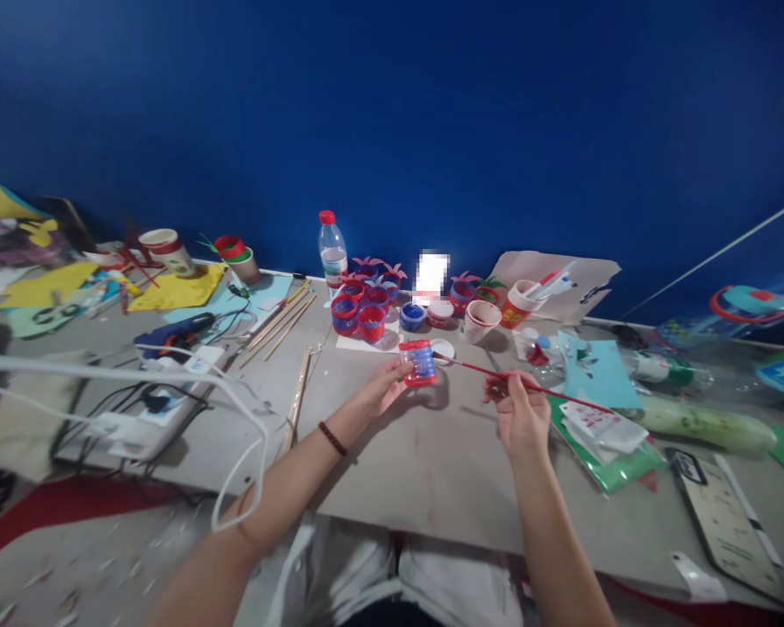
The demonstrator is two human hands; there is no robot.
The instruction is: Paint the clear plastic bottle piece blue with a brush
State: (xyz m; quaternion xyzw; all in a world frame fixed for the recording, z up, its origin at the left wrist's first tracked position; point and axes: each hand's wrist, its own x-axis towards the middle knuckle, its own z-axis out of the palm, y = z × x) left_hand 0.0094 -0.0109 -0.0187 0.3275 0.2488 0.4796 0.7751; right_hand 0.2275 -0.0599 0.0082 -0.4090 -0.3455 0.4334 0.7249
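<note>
Between the thumb and fingers of my left hand (387, 387) is a small ridged plastic piece (420, 363), painted blue in the middle with red rims. It is held above the table. My right hand (520, 411) grips a long red paintbrush (474, 368), whose dark tip points left, close to the piece; whether they touch I cannot tell. Behind them stand a small jar of blue paint (411, 316) and a pink-and-white paint pot (440, 313). A round white lid (442, 352) lies just behind the brush tip.
Several red-and-blue painted cups (372, 323) cluster by a clear bottle (333, 252). Paper cups (482, 320) stand to their right. On the left lie wooden sticks (280, 326), a blue glue gun (176, 333), a power strip (170, 409) and a white cable (235, 383) crossing the foreground.
</note>
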